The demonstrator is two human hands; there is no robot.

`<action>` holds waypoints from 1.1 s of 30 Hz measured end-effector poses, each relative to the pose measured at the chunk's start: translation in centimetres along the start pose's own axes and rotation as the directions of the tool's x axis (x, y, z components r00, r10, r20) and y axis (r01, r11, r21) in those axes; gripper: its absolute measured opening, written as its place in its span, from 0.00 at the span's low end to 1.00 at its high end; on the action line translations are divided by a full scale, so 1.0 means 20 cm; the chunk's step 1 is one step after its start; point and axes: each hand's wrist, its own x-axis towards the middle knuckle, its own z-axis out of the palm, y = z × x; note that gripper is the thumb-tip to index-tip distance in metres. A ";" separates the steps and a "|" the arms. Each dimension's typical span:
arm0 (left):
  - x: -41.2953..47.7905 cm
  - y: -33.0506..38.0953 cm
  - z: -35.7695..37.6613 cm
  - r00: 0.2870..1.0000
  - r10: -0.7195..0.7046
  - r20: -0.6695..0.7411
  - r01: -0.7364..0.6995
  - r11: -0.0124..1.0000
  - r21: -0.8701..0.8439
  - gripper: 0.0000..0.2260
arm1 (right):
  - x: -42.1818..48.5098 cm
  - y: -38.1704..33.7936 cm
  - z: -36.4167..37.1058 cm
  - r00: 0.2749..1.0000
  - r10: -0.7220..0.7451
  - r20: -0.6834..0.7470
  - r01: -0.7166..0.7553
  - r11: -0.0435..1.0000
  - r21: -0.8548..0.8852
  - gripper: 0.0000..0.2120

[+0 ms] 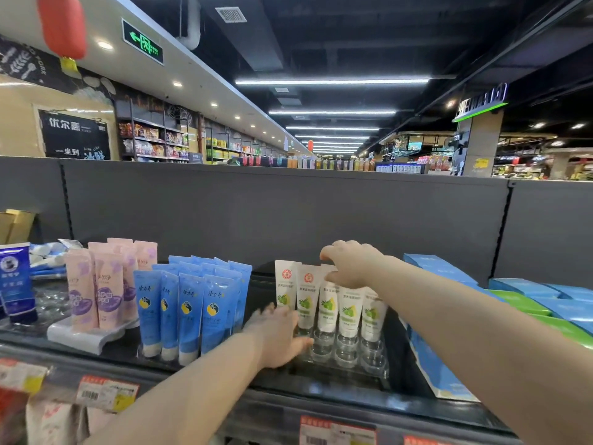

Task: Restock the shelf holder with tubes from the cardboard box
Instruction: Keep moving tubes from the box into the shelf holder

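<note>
Dark shelf [122, 350] runs the full width. Flat blue boxes [449, 274] are stacked on the right, with blue tubes [189, 313] and pink tubes [96, 293] standing left of centre. A bit of cardboard [16, 224] peeks in at the far left edge (could be the box, can't tell from here).

In the middle sits the clear holder [378, 372]. Its back is filled with white tubes [308, 300], all upright, cap down and crimped end up, so the long axis is vertical. The front cups [348, 351] are empty.

Right hand [349, 263] is over the back row, fingers and thumb curled, pinching the crimped top of one tube [329, 308] about midway along. Left hand [279, 335] is down at the holder's front left corner, fingers fairly straight and resting against it. It's holding nothing as far as I can see — my guess is it's steadying the thing.

The bit that matters next, I reckon, is that the empty cups lie below the right hand and toward the person — closer to the left hand, really. If that tube is headed for one, it should go in vertical, cap first. Otherwise it could knock the neighbours, which are packed side by side.
</note>
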 end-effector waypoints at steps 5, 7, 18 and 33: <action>-0.08 0.11 -0.11 0.967 -0.062 -0.246 0.079 0.995 0.057 0.26 | -0.20 0.07 0.00 0.999 -0.031 -0.007 0.031 0.995 -0.090 0.24; -0.13 0.15 -0.13 0.947 -0.059 -0.315 0.091 0.992 0.089 0.23 | -0.29 0.06 0.00 0.999 -0.049 -0.013 0.048 0.996 -0.080 0.25; -0.48 0.30 -0.11 0.943 0.081 -0.323 -0.031 0.987 0.156 0.24 | -0.79 -0.04 -0.01 0.999 0.038 0.000 -0.038 0.999 -0.026 0.25; -1.27 0.53 0.28 0.929 0.360 -0.084 -0.349 0.930 0.118 0.28 | -1.98 -0.45 0.12 0.879 0.427 0.211 -0.427 0.903 -0.047 0.24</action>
